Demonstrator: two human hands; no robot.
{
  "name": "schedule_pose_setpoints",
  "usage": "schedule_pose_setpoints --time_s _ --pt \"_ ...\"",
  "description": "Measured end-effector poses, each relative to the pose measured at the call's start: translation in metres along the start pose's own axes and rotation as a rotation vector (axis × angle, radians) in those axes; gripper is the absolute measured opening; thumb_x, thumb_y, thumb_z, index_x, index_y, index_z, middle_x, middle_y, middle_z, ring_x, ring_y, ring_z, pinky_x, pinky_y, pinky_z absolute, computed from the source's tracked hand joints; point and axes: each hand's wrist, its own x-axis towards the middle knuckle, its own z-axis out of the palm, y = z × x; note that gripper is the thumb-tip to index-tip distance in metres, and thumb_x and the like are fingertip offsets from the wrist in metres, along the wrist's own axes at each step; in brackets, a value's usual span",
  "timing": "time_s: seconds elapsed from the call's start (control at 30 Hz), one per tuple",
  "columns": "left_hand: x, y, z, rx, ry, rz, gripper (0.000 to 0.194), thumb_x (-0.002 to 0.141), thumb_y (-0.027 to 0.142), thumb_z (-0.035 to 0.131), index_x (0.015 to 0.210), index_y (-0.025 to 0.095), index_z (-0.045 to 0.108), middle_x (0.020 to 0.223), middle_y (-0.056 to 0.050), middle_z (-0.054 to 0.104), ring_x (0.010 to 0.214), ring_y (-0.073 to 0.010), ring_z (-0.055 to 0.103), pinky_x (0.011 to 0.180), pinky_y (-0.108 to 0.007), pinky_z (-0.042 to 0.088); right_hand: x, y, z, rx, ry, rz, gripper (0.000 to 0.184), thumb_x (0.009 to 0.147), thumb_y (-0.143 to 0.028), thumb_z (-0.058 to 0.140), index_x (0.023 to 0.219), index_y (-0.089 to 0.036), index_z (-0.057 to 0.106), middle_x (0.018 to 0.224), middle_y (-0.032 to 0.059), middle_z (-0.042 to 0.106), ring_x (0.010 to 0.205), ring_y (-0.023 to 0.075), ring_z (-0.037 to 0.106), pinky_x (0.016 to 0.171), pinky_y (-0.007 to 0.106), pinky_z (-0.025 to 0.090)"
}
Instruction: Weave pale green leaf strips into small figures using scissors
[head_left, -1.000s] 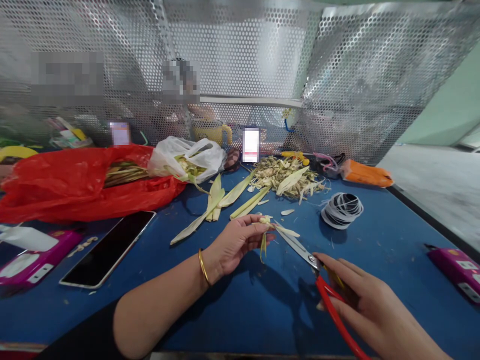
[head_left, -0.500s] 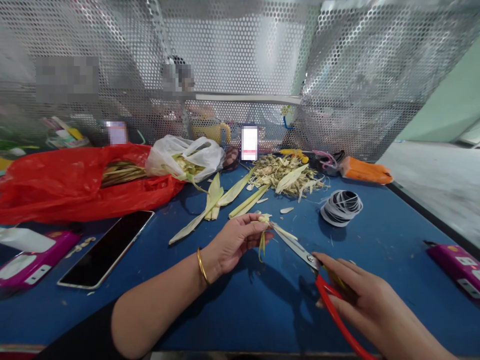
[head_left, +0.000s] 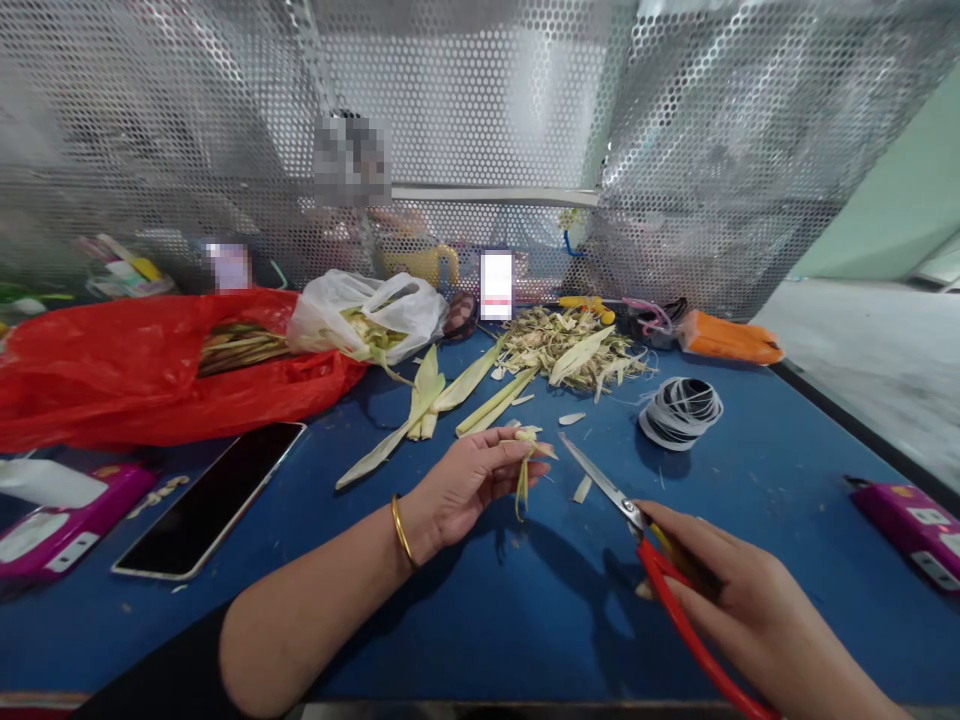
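Observation:
Pinched in the fingers of my left hand point(head_left: 472, 478) is a small knotted piece of pale plant leaf point(head_left: 528, 440), with thin yellow-green strands hanging below it. My right hand point(head_left: 739, 590) grips red-handled scissors point(head_left: 626, 508), whose blades point up and left, a little apart from the leaf piece. A cut-off leaf scrap point(head_left: 582, 488) lies on the blue table between the two. Beyond my left hand are long pale green leaves point(head_left: 427, 390) and stalks point(head_left: 496, 403). A heap of dried shreds point(head_left: 574, 345) sits behind them.
A spool of white cord point(head_left: 681, 412) stands to the right. On the left lie a black phone point(head_left: 214, 500), a purple tissue pack point(head_left: 75, 520), a red plastic bag point(head_left: 135, 370) and a white bag point(head_left: 367, 310). An orange packet point(head_left: 731, 338) rests near a perforated metal screen point(head_left: 487, 100).
The scissors have drawn back to the right, away from the leaf piece. A strip that stuck out of it is cut off and lies on the table. My left hand has barely moved.

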Motion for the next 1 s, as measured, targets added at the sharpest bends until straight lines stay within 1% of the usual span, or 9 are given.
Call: schedule_pose_setpoints --time_s 0.13,0.23,0.3,0.47,0.57,0.73,0.8,0.9,1.0 --pt "0.001 0.001 -0.003 -0.052 0.008 -0.029 0.031 0.092 0.036 0.051 0.098 0.008 0.061 0.103 -0.018 0.071 0.083 -0.02 0.071 0.071 -0.026 0.057 -0.001 0.005 0.003 -0.005 0.077 0.065 0.048 0.084 -0.046 0.059 0.126 -0.022 0.058 0.109 0.0048 0.073 0.094 0.021 0.07 0.075 0.023 0.057" --pt "0.002 0.003 -0.005 -0.097 -0.014 -0.049 0.043 0.093 0.047 0.045 0.098 0.008 0.061 0.107 -0.02 0.07 0.085 -0.0223 0.071 0.071 -0.028 0.057 -0.001 0.014 0.008 -0.058 0.099 0.122 0.046 0.085 -0.046 0.056 0.124 -0.022 0.06 0.105 0.0038 0.074 0.09 0.0213 0.072 0.07 0.023 0.058" --pt "0.002 0.004 -0.006 -0.081 -0.019 -0.044 0.04 0.09 0.046 0.05 0.097 0.008 0.062 0.108 -0.019 0.07 0.086 -0.0218 0.071 0.071 -0.028 0.057 0.001 0.019 0.012 -0.129 0.114 0.148 0.044 0.085 -0.046 0.053 0.122 -0.023 0.061 0.105 0.0039 0.074 0.089 0.022 0.072 0.069 0.025 0.058" --pt "0.001 0.001 -0.002 0.106 0.091 0.024 0.014 0.076 0.016 0.069 0.088 0.011 0.065 0.098 -0.013 0.073 0.07 -0.0136 0.069 0.063 -0.021 0.055 0.008 0.027 0.023 -0.309 0.148 0.189 0.045 0.085 -0.045 0.05 0.123 -0.022 0.06 0.106 0.0061 0.074 0.086 0.0246 0.073 0.065 0.029 0.058" --pt "-0.002 -0.008 0.001 0.15 0.084 -0.049 0.013 0.073 0.016 0.071 0.083 0.011 0.065 0.089 -0.01 0.072 0.061 -0.0114 0.065 0.059 -0.021 0.054 0.01 0.031 0.028 -0.353 0.199 0.185 0.046 0.087 -0.044 0.047 0.124 -0.021 0.059 0.105 0.0065 0.074 0.085 0.0238 0.073 0.064 0.028 0.058" --pt "-0.009 -0.018 0.007 0.216 -0.04 -0.251 0.012 0.078 0.025 0.067 0.082 0.013 0.068 0.088 -0.007 0.071 0.062 -0.0106 0.065 0.051 -0.018 0.05 0.005 0.038 0.037 -0.401 0.288 0.085 0.043 0.088 -0.043 0.045 0.123 -0.021 0.059 0.108 0.0058 0.073 0.083 0.022 0.074 0.062 0.027 0.059" --pt "-0.001 -0.005 0.014 0.301 -0.037 -0.309 0.017 0.083 0.025 0.06 0.075 0.013 0.067 0.084 -0.007 0.07 0.061 -0.0095 0.063 0.05 -0.017 0.049 0.004 0.041 0.039 -0.408 0.316 0.059 0.043 0.088 -0.042 0.045 0.123 -0.021 0.058 0.108 0.0059 0.074 0.08 0.0214 0.074 0.06 0.027 0.059" --pt "0.032 0.04 0.033 0.344 -0.078 -0.19 0.018 0.087 0.02 0.053 0.077 0.01 0.065 0.079 -0.008 0.067 0.062 -0.0082 0.062 0.059 -0.017 0.051 0.005 0.042 0.041 -0.411 0.331 0.045 0.042 0.088 -0.042 0.046 0.122 -0.021 0.059 0.104 0.0058 0.074 0.076 0.021 0.074 0.055 0.025 0.058" --pt "0.079 0.094 0.051 0.354 -0.057 0.026 0.026 0.094 0.033 0.044 0.099 0.012 0.059 0.107 -0.012 0.066 0.089 -0.0125 0.066 0.08 -0.022 0.052 0.006 0.041 0.041 -0.406 0.347 0.035 0.041 0.089 -0.042 0.046 0.121 -0.02 0.059 0.104 0.0058 0.075 0.075 0.0208 0.074 0.055 0.025 0.058"
